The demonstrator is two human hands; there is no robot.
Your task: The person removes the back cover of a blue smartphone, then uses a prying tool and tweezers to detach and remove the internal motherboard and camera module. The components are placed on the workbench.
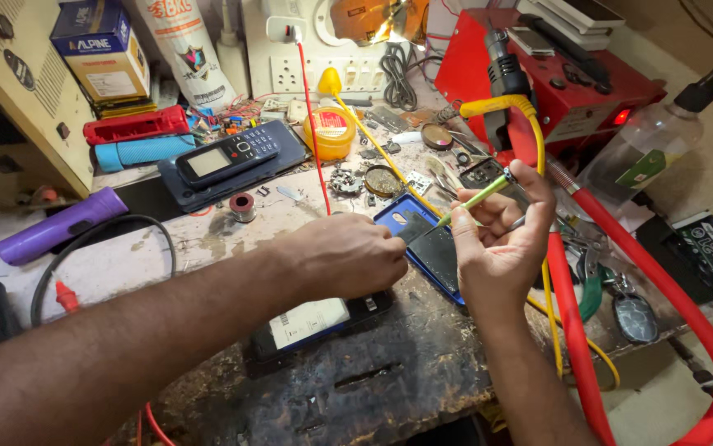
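At the bench's centre, the right hand (501, 239) is pinching a green-handled tool (473, 201), whose long axis is running from two o'clock down to eight o'clock, tip pointing at the blue phone shell (431, 248). Closed in a loose fist, the left hand (348, 256) is pressing that shell's nine o'clock edge, the nearer hand.

Left hand (348, 254) hides own fingertips; phone (319, 324) partly under it; red hose (662, 306) cut off.
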